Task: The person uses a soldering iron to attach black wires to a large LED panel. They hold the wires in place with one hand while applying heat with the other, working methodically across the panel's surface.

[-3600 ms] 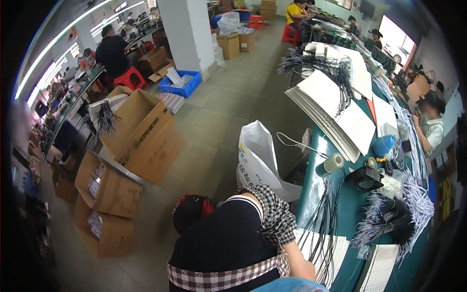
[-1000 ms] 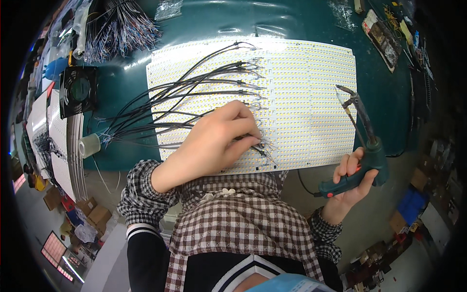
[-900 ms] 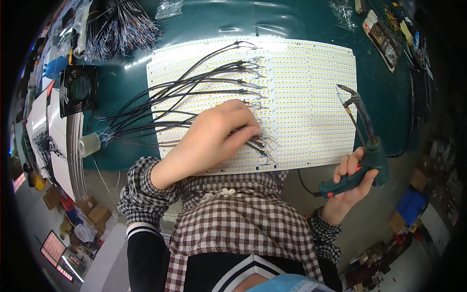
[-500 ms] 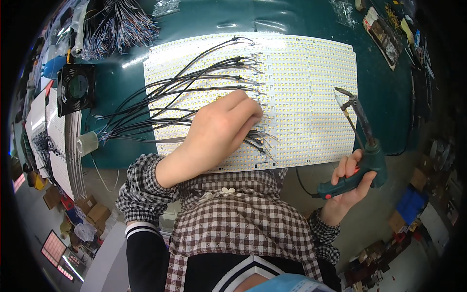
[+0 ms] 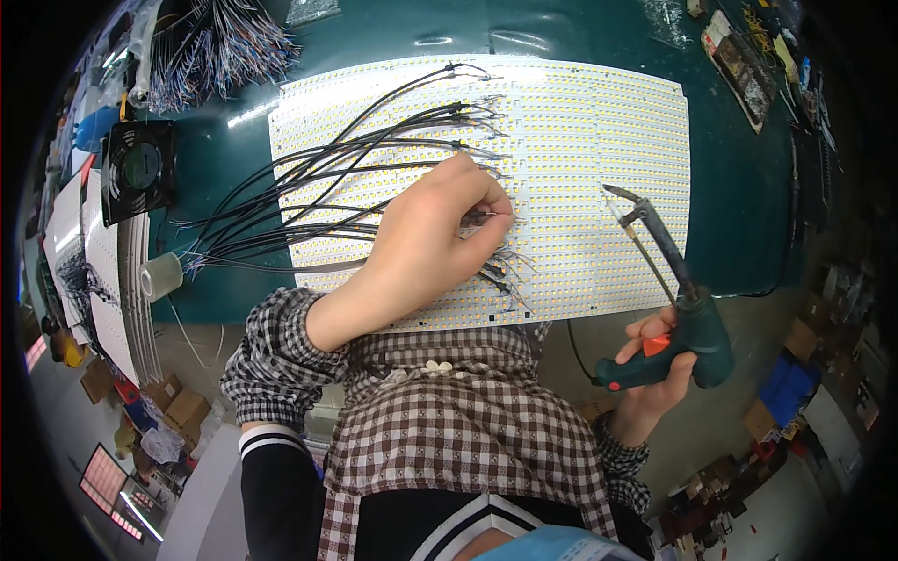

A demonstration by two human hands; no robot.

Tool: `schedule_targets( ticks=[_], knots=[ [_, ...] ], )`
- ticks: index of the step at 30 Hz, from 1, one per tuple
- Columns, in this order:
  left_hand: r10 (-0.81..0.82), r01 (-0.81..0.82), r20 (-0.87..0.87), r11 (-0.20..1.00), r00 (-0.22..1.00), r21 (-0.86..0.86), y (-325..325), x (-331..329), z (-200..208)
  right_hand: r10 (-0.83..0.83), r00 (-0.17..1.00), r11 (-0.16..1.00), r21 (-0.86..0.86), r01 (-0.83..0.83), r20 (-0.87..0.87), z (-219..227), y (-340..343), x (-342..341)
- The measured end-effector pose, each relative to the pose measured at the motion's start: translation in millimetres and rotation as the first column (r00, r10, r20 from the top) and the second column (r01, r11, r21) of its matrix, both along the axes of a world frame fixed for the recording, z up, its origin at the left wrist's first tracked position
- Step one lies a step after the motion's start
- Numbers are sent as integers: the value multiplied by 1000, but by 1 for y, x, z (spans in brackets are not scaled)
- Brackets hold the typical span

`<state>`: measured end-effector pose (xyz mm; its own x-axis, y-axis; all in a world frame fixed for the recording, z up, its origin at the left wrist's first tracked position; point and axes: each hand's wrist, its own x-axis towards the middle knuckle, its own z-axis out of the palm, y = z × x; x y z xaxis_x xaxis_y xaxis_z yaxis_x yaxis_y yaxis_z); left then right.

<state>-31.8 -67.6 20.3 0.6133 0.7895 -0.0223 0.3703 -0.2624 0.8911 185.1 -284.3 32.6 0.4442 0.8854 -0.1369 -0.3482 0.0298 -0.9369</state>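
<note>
A white LED board [image 5: 580,140], dotted with rows of small yellow chips, lies across the table. Several black cables [image 5: 365,145] run over its left half, their thin stripped wire ends fanned near the board's middle. Above those ends, my left hand [image 5: 435,224] pinches a thin wire [image 5: 490,213] between thumb and forefinger; the other fingers curl and hide part of the cables. My right hand [image 5: 659,360] grips a dark green soldering gun [image 5: 706,341] with a red trigger at the board's lower right. Its angled tip is over the right half of the board, apart from the left hand.
A black fan [image 5: 138,168] stands at the left beside a stack of white panels [image 5: 136,280]. A whitish roll [image 5: 162,278] sits by the cables' far ends. Bundled wires [image 5: 224,56] lie at the back left. A dark, stained block [image 5: 739,65] rests at the back right.
The soldering gun has moved left in my right hand, bringing its tip farther over the board. My left thumb and forefinger have shifted slightly right around the wire.
</note>
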Motion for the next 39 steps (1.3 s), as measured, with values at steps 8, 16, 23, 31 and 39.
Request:
schedule_targets(
  ticks=[8, 16, 23, 31, 39],
  knots=[
    [6, 3, -122, 997, 993, 76, 0, 3, 4, -38, 989, 980, -190, 65, 146, 11, -5, -23],
    [31, -16, -87, 985, 996, 169, -6, 6, -4, 76, 977, 974, -225, -30, 200, 16, -5, -31],
    [22, -3, -89, 978, 996, 210, -7, 8, -4, 112, 971, 962, -267, -53, 211, 19, -6, -39],
    [24, -2, -109, 980, 994, 201, -6, 8, -4, 157, 971, 948, -303, -98, 179, 19, -4, -42],
    [29, -10, -110, 985, 993, 171, -7, 8, -3, 209, 955, 945, -293, -142, 212, 15, -2, -41]
  ],
)
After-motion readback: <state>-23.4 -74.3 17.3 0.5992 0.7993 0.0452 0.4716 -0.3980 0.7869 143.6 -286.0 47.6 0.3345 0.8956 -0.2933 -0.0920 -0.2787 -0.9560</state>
